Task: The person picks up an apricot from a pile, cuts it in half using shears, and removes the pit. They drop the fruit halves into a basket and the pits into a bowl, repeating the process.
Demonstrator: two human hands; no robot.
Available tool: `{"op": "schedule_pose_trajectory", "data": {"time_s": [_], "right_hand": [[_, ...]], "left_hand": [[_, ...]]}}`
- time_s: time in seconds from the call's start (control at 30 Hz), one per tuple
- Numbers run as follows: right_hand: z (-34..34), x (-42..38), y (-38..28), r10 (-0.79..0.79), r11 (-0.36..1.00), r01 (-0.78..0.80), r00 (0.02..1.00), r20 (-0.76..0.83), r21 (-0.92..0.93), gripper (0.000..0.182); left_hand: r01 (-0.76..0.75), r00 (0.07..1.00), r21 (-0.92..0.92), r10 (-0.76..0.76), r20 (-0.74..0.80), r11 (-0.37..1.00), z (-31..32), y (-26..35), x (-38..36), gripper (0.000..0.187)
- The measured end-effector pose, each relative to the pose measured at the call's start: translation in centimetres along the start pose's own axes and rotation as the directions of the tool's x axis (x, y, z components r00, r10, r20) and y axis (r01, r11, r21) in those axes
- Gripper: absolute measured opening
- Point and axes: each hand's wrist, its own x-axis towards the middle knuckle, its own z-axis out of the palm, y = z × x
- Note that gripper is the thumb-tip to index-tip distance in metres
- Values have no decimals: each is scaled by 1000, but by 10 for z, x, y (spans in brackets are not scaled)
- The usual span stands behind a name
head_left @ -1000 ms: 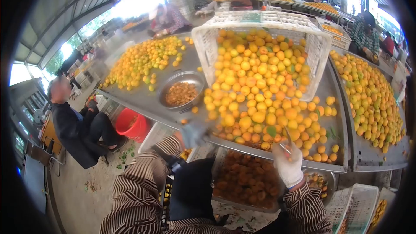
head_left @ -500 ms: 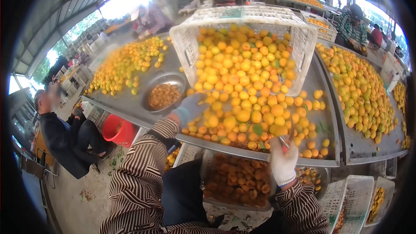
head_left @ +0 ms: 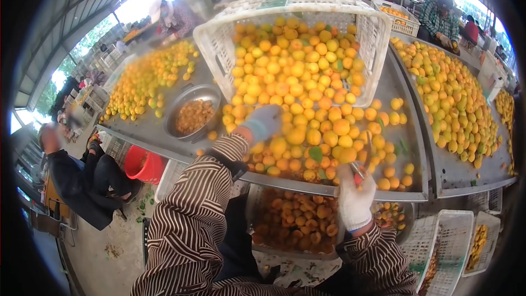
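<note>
My left hand [head_left: 264,123], in a grey glove, lies over the near part of a heap of yellow-orange apricots [head_left: 296,82]. Its fingers look stretched out and touch the fruit; no apricot shows clearly in its grasp. At the table's front edge my right hand [head_left: 356,196], in a white glove, is closed around a curved knife [head_left: 368,151] with some red at the grip. The blade points up, away from me. The apricots spill from a white plastic crate [head_left: 378,49] tipped on its side on the metal table [head_left: 211,71].
A metal bowl [head_left: 171,111] of halved apricots stands left of the heap. Below the table edge is a crate of apricot halves [head_left: 298,219]. A red bucket [head_left: 143,163] and a seated person [head_left: 82,172] are at left. More apricots [head_left: 449,104] cover the right-hand table.
My left hand has moved right, further over the apricots. The right hand still holds the knife at the table edge. The whole view has shifted slightly.
</note>
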Motion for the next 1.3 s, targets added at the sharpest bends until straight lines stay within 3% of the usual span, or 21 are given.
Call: {"op": "schedule_pose_trajectory", "data": {"time_s": [0.07, 0.13, 0.23, 0.37, 0.4, 0.47, 0.53, 0.6, 0.73, 0.83, 1.03, 1.07, 1.13, 1.2, 1.27, 1.3], "right_hand": [[-3, 2, -1, -25, 999, 24, 999, -29, -44, 24], [-6, 6, 2, -58, 997, 56, 997, -54, -48, 23], [-2, 6, -7, 1, 1000, 2, 993, -121, 29, 20], [-3, 9, -1, -33, 998, 41, 984, -173, 47, 20], [-3, 10, -2, -42, 998, 49, 983, -181, 36, 20], [-2, 12, -6, 26, 995, -2, 974, -226, 104, 20], [-1, 13, -4, 10, 991, 17, 978, -207, 132, 20], [-5, 16, 5, -43, 999, 42, 987, -154, -9, 19], [0, 10, -1, -28, 999, 34, 988, -155, 36, 19], [-3, 9, -2, -9, 1000, 9, 991, -132, 2, 21], [2, 8, -4, 17, 1000, -18, 996, -83, -15, 23], [3, 7, -5, 0, 999, -2, 998, -63, -32, 23], [3, 8, 5, -16, 999, 14, 998, -58, -42, 22], [-1, 11, 11, -35, 998, 33, 998, -52, -54, 21], [-2, 14, 15, -89, 987, 78, 993, -73, -143, 20], [5, 9, -1, 16, 999, -20, 996, -90, -37, 19]], "left_hand": [[-49, 999, 5, 49, -1, 999, 0, -11, -2, 33], [36, 989, 96, -49, 141, 995, -3, -6, -11, 31], [20, 985, 109, -38, 166, 994, -9, -19, -23, 30], [103, 992, 39, -106, 66, 994, -12, -39, -23, 28], [91, 993, 30, -93, 66, 995, -6, -35, -21, 28], [-197, 980, 83, 193, 56, 977, 7, -27, -20, 32], [-225, 971, 214, 201, 130, 950, 11, 7, -25, 40], [-308, 947, 304, 261, 187, 902, 29, 22, -18, 52], [-244, 958, 326, 176, 225, 913, 42, 40, -16, 59], [-150, 949, 213, 80, 304, 966, 48, 35, -12, 62], [-152, 889, 15, 130, 438, 988, 25, 33, -19, 56], [-187, 876, -67, 198, 440, 980, 26, 21, -12, 51], [-224, 857, -154, 270, 439, 962, 16, 8, -2, 47], [26, 938, -231, 56, 341, 973, -11, 5, 4, 41], [-158, 985, 54, 154, 76, 986, -22, -33, 23, 38], [-15, 1000, 47, 16, -16, 999, -34, -42, 26, 36]]}}
